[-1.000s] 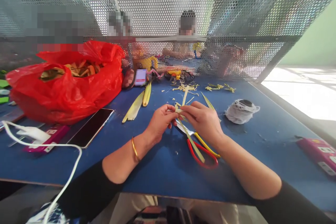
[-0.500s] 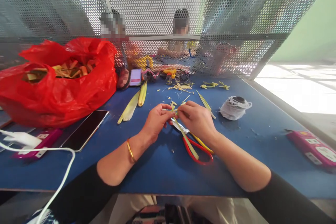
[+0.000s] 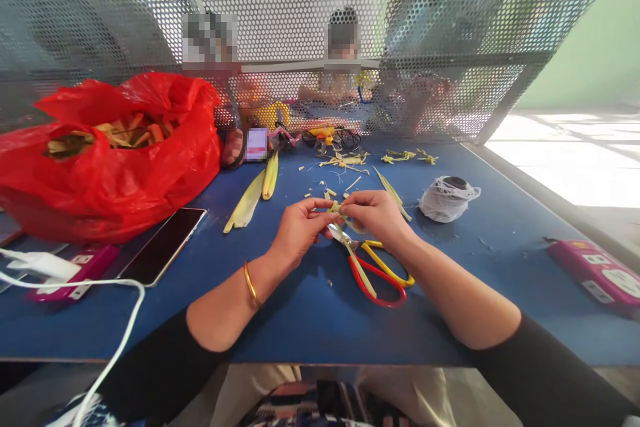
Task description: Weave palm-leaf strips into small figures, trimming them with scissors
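Over the middle of the blue table, my left hand (image 3: 303, 227) and my right hand (image 3: 376, 215) meet fingertip to fingertip. Both pinch a pale green strip of dried husk or leaf (image 3: 364, 272), whose long tail hangs down toward me. A small knotted or folded part of it shows between the fingertips; its details are too small to tell. Below the hands lies a pair of scissors (image 3: 377, 302) with one red and one yellow handle, blades partly opened and pointing away to the left. The strip's tail crosses over the red handle.
A red plastic bag (image 3: 190, 173) full of husks stands left, beside a dark phone (image 3: 163, 247) and a white cable (image 3: 131, 320). Husk leaves (image 3: 246, 203), scraps (image 3: 345, 160) and knotted pieces (image 3: 400, 157) lie beyond. A wrapped spool (image 3: 445, 203) and purple power strip (image 3: 595, 273) are right. Perforated metal screen (image 3: 280, 7) behind.
My right hand has shifted slightly and its fingers have straightened a little, showing more of the yellow scissor handle. The strip stays pinched, its tail moved slightly.
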Demonstrator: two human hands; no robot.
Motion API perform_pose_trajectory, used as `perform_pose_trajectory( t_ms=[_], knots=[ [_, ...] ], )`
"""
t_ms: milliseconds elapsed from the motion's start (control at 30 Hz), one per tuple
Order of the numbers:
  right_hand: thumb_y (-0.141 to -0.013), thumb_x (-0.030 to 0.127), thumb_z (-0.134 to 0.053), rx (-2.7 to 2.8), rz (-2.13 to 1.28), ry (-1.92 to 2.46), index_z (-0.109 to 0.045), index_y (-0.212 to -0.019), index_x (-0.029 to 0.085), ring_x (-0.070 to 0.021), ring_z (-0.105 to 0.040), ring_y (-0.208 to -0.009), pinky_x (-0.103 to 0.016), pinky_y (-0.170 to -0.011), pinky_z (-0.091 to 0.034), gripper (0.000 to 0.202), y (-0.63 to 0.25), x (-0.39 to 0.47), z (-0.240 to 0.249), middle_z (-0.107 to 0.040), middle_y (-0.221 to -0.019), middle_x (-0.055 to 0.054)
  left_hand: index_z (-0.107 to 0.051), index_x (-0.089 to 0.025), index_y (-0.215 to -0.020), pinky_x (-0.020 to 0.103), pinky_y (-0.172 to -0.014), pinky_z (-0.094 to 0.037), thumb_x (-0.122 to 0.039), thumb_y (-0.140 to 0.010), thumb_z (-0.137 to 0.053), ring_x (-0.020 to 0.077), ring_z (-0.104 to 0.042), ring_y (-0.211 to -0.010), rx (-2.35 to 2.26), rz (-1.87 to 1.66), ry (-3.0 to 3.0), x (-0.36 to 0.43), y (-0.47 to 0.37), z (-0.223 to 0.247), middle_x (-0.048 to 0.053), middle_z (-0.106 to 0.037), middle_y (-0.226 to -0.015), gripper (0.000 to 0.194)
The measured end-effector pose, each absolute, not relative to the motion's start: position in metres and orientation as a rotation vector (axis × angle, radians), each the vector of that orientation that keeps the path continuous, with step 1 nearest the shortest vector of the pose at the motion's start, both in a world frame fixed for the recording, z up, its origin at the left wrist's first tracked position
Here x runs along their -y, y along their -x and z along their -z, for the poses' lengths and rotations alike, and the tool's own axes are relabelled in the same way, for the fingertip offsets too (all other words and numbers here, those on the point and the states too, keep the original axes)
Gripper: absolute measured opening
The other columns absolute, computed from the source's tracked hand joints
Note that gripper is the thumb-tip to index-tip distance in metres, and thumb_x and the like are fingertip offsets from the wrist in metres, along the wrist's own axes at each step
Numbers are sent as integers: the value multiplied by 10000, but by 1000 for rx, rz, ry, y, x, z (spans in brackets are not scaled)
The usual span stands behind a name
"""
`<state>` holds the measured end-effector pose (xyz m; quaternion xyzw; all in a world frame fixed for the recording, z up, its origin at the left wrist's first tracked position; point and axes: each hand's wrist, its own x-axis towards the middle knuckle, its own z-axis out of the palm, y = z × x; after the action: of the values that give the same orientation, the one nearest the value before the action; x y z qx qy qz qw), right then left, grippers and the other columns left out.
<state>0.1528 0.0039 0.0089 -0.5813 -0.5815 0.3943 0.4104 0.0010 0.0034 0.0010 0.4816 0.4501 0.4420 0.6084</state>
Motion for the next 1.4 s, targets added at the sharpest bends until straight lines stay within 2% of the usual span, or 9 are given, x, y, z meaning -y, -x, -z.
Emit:
perform_pose_trajectory(
  t_ms=[233, 367, 700, 967, 1200, 1400],
  knots=[
    [-554, 328, -563, 1386, -1043, 1483, -535, -471, 193, -91, -372, -460, -241, -458, -263, 161, -150, -1, -11, -448, -433, 44, -687, -123, -899, 179, -397, -330, -155, -657, -743, 81, -545, -413, -1104, -1007, -1141, -2, -2, -3, 23, -721, -637, 251],
    [-543, 332, -565, 1343, -1103, 1443, -544, -469, 191, -89, -368, -457, -244, -467, -263, 161, -149, 1, -14, -461, -429, 43, -693, -124, -873, 189, -441, -383, -144, -668, -733, 76, -547, -416, -1093, -993, -1153, -1, -3, -3, 24, -728, -650, 210],
    [-553, 311, -551, 1347, -1070, 1505, -532, -463, 187, -89, -357, -460, -247, -475, -242, 155, -150, -1, -10, -418, -412, 48, -695, -133, -898, 195, -450, -397, -172, -659, -756, 76, -545, -411, -1113, -971, -1138, -2, -2, 0, 23, -733, -653, 250],
    [-545, 294, -545, 1250, -1169, 1443, -520, -463, 186, -88, -364, -472, -236, -467, -276, 138, -150, -3, -5, -486, -459, 22, -674, -130, -887, 180, -400, -335, -207, -613, -790, 77, -543, -402, -1094, -982, -1127, -1, -3, 0, 17, -722, -632, 307],
    [-532, 268, -530, 1211, -1192, 1410, -539, -442, 185, -90, -360, -452, -240, -442, -273, 123, -150, -3, -7, -457, -433, 22, -686, -131, -901, 189, -416, -362, -254, -602, -801, 79, -549, -424, -1074, -975, -1141, -3, -1, 4, 30, -731, -672, 343],
    [-544, 251, -542, 1207, -1223, 1387, -556, -442, 182, -96, -395, -450, -242, -438, -301, 124, -150, -4, -5, -531, -456, 7, -697, -125, -907, 193, -427, -374, -258, -589, -813, 78, -545, -423, -1096, -975, -1152, -1, -2, 3, 32, -730, -673, 364]
  ],
)
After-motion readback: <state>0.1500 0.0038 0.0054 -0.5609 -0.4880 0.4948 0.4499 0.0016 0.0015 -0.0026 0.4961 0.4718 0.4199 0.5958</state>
